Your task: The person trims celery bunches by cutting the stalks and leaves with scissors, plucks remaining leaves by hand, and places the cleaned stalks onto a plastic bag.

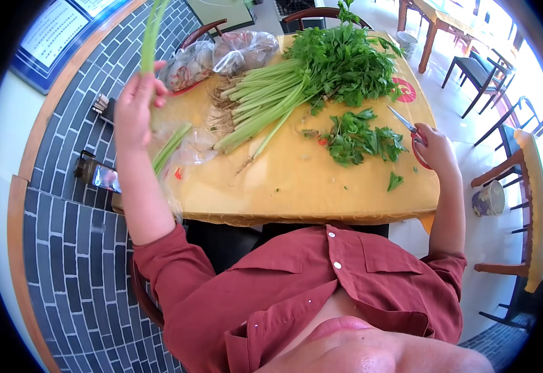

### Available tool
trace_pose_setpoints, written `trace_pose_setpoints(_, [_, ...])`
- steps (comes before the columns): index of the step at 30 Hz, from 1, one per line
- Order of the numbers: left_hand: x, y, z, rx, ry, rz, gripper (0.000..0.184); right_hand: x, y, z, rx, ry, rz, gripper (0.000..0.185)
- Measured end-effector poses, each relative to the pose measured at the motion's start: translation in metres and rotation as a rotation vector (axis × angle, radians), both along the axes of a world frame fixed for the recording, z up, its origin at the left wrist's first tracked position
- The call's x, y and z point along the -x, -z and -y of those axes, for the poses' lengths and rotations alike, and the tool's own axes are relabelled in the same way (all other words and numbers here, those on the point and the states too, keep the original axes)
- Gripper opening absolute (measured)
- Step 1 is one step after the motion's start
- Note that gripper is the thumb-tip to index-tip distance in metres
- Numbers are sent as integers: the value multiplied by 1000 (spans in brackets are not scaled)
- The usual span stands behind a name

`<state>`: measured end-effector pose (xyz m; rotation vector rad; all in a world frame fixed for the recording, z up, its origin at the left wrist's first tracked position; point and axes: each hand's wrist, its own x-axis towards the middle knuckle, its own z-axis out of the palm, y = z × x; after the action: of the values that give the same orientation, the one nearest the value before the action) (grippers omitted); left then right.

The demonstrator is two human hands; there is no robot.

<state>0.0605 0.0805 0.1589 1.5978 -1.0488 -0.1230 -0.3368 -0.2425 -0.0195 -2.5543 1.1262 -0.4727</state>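
My left hand (136,109) is raised over the table's left side, its fingers closed round a green celery stalk (150,40) that points up. At the right edge, my right hand (432,144) holds red-handled scissors (402,118), whose blades point up and left. Between the hands lies a big bunch of celery (265,99) with roots to the left and leaves (352,62) to the right. Nearer me is a smaller heap of cut leaves (365,138). Trimmed stalks (171,148) rest by a clear plastic bag (198,146) below my left hand.
Filled plastic bags (243,51) sit at the back of the yellow-covered table (296,199). A phone (105,178) stands at the left by the brick wall (66,248). Chairs (484,76), other tables and a patterned bin (488,199) are to the right.
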Motion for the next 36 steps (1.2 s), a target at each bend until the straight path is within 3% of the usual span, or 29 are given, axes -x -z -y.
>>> trace_pose_setpoints(7, [59,64,33,76,332,-454,36,-4,-6,-7,161,-43,-198,22])
trace_pose_setpoints(10, [77,82,41,55,422,-570,36,-17,-23,-16,374,-88,86,18])
trace_pose_setpoints(12, [85,91,46,33,487,-640,36,-34,-38,-24,427,-268,327,20])
trace_pose_setpoints(14, [97,95,49,7,478,-643,37,-57,-55,-41,328,-446,474,23])
trace_pose_setpoints(16, [104,99,51,-14,477,-633,38,-86,-64,-58,42,-495,709,27])
trace_pose_setpoints(22, [107,107,48,-45,475,-633,35,-140,-89,-72,-631,-434,829,43])
trace_pose_setpoints(32, [99,115,47,8,507,-757,26,-165,-77,-78,-867,-501,1097,32])
trace_pose_setpoints(36, [104,116,50,29,506,-742,20,-168,-68,-76,-727,-518,1077,27])
